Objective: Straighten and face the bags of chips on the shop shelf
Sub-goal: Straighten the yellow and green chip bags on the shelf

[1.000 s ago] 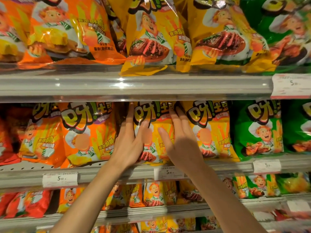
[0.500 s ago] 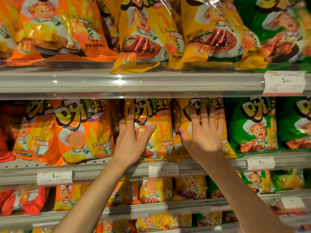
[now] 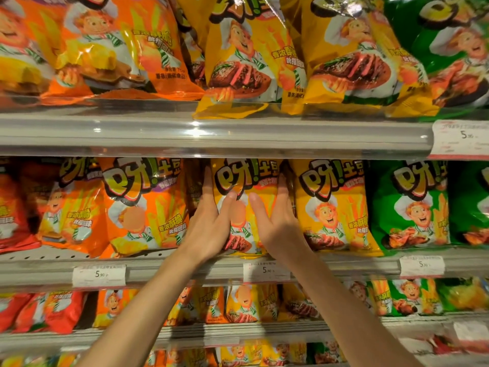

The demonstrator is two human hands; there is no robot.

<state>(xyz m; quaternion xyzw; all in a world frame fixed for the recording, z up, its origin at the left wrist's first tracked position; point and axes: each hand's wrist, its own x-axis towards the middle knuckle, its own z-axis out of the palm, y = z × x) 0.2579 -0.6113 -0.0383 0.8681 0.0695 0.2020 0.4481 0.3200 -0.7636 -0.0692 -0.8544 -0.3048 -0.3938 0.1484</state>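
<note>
Chip bags fill the shop shelves, and both hands are on one yellow bag [image 3: 246, 205] standing upright at the middle of the centre shelf [image 3: 185, 271]. Left hand [image 3: 209, 223] lies along the bag's left edge, fingers straight and reaching back beside it, thumb laid across the front. Right hand [image 3: 277, 221] mirrors it on the right edge, fingers slipped between this bag and the next yellow bag [image 3: 336, 205], thumb on the front; both hands clasp the bag from its two sides. Just left stands an orange bag [image 3: 143, 205], leaning slightly, and to the right, past the second yellow one, a green bag [image 3: 412, 205]. A price tag [image 3: 266, 271] sits on the shelf rail directly below the held bag. Above, the top shelf [image 3: 211, 133] carries larger orange, yellow and green bags; lower shelves hold more.
</note>
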